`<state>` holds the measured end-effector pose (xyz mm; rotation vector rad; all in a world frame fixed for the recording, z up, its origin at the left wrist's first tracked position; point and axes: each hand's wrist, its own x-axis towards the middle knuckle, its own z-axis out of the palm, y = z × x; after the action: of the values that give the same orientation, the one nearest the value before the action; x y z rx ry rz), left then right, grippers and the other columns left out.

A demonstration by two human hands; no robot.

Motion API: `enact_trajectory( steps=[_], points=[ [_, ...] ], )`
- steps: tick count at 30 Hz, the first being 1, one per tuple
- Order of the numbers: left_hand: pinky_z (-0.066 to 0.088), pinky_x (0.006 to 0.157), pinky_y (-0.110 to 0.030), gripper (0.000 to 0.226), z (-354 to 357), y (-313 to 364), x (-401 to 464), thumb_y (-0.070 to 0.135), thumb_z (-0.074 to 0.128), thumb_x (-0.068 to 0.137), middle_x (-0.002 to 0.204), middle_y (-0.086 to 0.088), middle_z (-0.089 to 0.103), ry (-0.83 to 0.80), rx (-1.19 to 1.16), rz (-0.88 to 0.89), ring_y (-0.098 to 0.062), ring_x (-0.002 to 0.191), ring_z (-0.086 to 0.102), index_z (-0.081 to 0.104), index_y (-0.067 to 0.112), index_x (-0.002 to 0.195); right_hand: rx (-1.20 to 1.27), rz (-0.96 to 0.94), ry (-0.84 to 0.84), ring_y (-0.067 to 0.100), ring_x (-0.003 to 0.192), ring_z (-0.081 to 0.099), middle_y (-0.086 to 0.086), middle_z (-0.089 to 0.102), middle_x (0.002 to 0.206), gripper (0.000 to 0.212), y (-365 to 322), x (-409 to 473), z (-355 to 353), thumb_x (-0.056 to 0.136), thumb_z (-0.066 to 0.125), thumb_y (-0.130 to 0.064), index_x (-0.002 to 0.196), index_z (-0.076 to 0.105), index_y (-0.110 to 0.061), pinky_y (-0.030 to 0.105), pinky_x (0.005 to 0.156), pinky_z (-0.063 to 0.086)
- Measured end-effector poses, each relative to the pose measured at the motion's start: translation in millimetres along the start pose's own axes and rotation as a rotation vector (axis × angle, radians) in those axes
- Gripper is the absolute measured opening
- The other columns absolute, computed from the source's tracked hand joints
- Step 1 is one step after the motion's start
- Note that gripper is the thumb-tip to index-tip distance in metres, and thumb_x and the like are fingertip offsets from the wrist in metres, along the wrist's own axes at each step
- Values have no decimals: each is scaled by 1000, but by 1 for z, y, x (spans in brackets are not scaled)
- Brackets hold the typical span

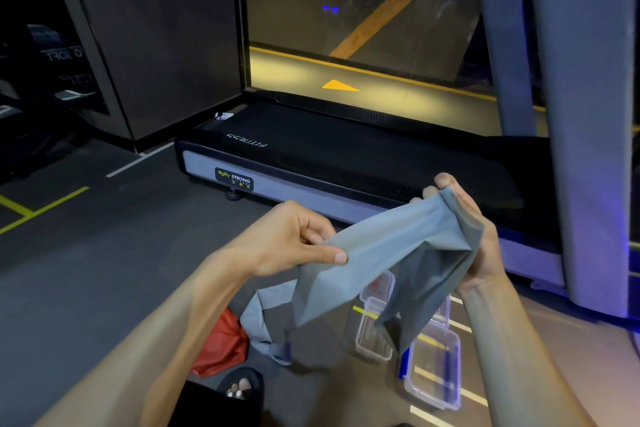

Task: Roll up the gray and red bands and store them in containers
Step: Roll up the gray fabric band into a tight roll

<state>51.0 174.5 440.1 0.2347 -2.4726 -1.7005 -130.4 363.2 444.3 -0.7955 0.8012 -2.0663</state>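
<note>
Both hands hold the gray band (374, 253) up above the floor. My left hand (294, 239) pinches its left edge between thumb and fingers. My right hand (471, 229) grips the bunched right end, fingers wrapped over the fabric. The band's loose tail hangs down to the floor near my foot. The red band (221, 347) lies crumpled on the floor below my left forearm. Two clear plastic containers (375, 333) (436, 367) sit open on the floor under the hanging band, partly hidden by it.
A black treadmill (346, 156) with a gray side rail stands just beyond my hands, its gray upright post (588, 114) at right. My sandaled foot (242, 386) is at the bottom. Dark gym floor with yellow and white lines spreads to the left.
</note>
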Motion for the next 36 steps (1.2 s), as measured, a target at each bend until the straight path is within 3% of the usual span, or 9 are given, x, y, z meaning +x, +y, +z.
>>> enact_trajectory(
  steps=[4, 7, 12, 14, 16, 18, 23, 30, 36],
  points=[
    [39, 62, -29, 28, 0, -2, 0, 40, 84, 73, 79, -11, 77, 21, 11, -1, -16, 68, 57, 78, 14, 81, -7, -4, 5, 12, 65, 51, -4, 48, 73, 16, 0, 0, -1, 102, 45, -20, 93, 58, -19, 26, 61, 52],
    [40, 58, -22, 24, -1, -2, -1, 41, 84, 73, 77, -9, 77, 32, 23, 7, -13, 64, 57, 78, 18, 79, -23, -2, -40, 13, 66, 50, -3, 47, 74, 7, 0, 2, -5, 97, 62, -23, 96, 57, -19, 27, 63, 51],
    [41, 58, -23, 26, -2, -3, 0, 38, 80, 77, 80, -16, 76, 34, -1, 5, -13, 65, 54, 78, 13, 84, -66, -3, -23, 13, 66, 48, -2, 45, 74, 28, -1, 2, -7, 84, 81, -30, 95, 58, -19, 27, 63, 51],
    [46, 67, -31, 26, -3, -5, 1, 39, 76, 80, 83, -13, 78, 10, -23, -4, -13, 70, 60, 78, 14, 88, -61, 4, -22, 12, 63, 47, -3, 44, 71, 29, -1, 1, -6, 83, 82, -30, 94, 57, -19, 27, 61, 51],
    [45, 64, -27, 25, -3, -6, 0, 38, 75, 83, 81, -8, 78, -3, -18, -5, -11, 67, 59, 78, 14, 89, -63, 10, -16, 12, 62, 48, -3, 46, 70, 30, -1, 1, -6, 83, 83, -30, 93, 57, -18, 27, 60, 52],
    [39, 57, -24, 24, -3, -7, 0, 37, 75, 85, 79, -13, 77, 1, 4, 7, -14, 64, 53, 78, 13, 89, -73, 8, -12, 12, 63, 51, -3, 49, 72, 31, -1, 0, -5, 82, 83, -31, 93, 58, -19, 28, 60, 52],
    [45, 69, -38, 29, -3, -10, 1, 44, 76, 88, 86, -24, 74, -13, 18, 53, -22, 74, 58, 76, 15, 91, -90, 5, -21, 13, 69, 54, -3, 53, 77, 26, -1, 1, -4, 85, 80, -32, 95, 59, -19, 28, 64, 53],
    [44, 68, -40, 30, -5, -13, 4, 45, 66, 92, 86, -29, 69, -30, 50, 91, -23, 71, 55, 73, 16, 92, -90, 16, -16, 14, 72, 53, -2, 51, 79, 23, -1, 0, -3, 86, 77, -32, 96, 60, -20, 28, 67, 53],
    [34, 61, -30, 20, -9, -14, 4, 33, 66, 96, 71, -3, 64, -36, 57, 69, -15, 66, 44, 74, 14, 91, -159, 24, 51, 17, 73, 47, -2, 48, 79, 16, -6, -2, -2, 87, 75, -28, 92, 61, -21, 28, 66, 48]
  ],
)
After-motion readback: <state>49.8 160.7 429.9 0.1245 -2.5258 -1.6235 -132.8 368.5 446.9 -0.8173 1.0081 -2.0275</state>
